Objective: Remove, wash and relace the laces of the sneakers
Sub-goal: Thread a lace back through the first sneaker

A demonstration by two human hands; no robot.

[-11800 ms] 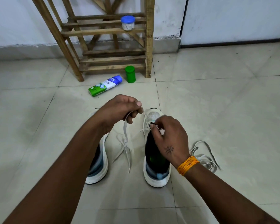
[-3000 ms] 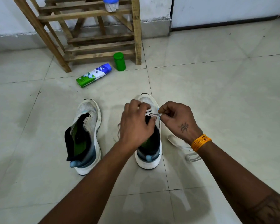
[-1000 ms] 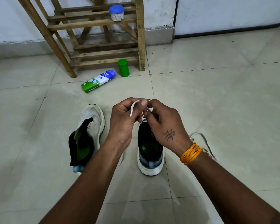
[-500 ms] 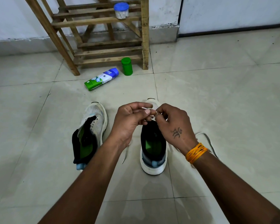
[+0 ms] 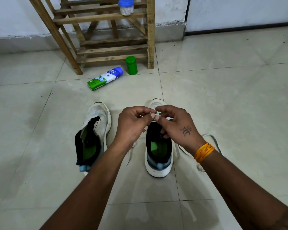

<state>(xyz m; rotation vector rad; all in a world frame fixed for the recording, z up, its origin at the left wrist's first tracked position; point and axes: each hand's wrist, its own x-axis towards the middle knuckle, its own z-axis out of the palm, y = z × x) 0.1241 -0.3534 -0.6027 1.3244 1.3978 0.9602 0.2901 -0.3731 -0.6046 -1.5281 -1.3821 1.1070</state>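
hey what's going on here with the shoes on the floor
A person is working a white shoelace at the toe end of the right sneaker, pinching it between the left hand and right hand. The left sneaker stands beside it, unlaced, its tongue flopped open. Another loose lace lies on the tiled floor by the right wrist.

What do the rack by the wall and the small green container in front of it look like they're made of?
The rack looks like bare, unfinished wood: visible grain, rough slats, no paint. The green container seems to be plastic, smooth and evenly coloured with a faint sheen, though a coated metal can't be ruled out.
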